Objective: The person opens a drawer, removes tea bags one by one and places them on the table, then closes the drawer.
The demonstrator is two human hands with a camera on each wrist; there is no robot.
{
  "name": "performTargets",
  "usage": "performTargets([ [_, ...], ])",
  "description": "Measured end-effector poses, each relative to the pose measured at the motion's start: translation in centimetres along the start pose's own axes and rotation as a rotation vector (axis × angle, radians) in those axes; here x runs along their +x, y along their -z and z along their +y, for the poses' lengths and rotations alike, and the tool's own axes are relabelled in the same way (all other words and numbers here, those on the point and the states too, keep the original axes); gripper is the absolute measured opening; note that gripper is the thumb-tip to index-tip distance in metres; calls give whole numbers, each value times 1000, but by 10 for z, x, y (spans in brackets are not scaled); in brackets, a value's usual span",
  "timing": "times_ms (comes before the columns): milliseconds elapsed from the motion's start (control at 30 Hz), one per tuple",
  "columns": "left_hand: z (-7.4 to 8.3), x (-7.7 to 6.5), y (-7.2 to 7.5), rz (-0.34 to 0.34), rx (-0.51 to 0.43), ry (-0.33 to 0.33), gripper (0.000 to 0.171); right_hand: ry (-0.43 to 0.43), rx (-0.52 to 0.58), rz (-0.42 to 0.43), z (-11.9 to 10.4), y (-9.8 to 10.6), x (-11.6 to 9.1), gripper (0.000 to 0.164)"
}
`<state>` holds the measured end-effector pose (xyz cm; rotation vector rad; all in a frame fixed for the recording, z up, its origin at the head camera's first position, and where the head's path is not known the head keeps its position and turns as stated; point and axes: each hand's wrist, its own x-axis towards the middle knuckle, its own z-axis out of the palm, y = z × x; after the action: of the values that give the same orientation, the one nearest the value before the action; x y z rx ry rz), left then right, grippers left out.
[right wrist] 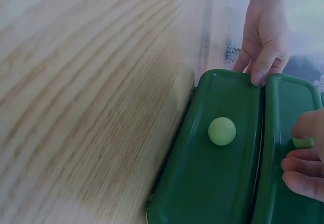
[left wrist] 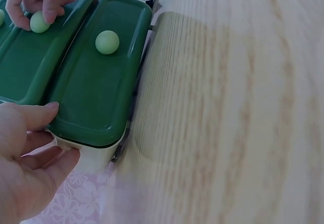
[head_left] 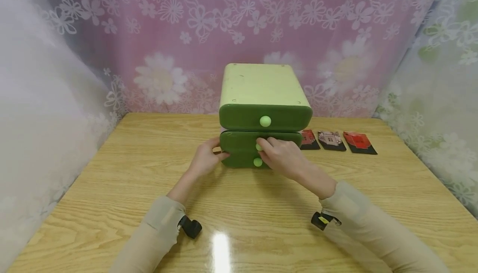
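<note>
Pale curtain [head_left: 56,111] at left; pink floral curtain [head_left: 209,20] behind a glossy wood-grain table [head_left: 261,206]. Mid-table, a cream-and-green drawer unit [head_left: 242,117], gripped lightly at its left edge by thumb and part-spread fingers of the left hand [head_left: 205,157], pinched at its middle knob [left wrist: 38,24] by curled fingers of the right hand [head_left: 285,157]. Rightward, three thin packets [head_left: 331,140], then white flowered curtain [head_left: 444,82].
</note>
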<state>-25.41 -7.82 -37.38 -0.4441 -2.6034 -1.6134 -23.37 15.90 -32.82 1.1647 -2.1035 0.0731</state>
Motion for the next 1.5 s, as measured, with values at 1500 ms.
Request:
performTargets([
  [1500,-2,-1,3,29,-26,23,39,85,45,119,-36,25,-18,31],
])
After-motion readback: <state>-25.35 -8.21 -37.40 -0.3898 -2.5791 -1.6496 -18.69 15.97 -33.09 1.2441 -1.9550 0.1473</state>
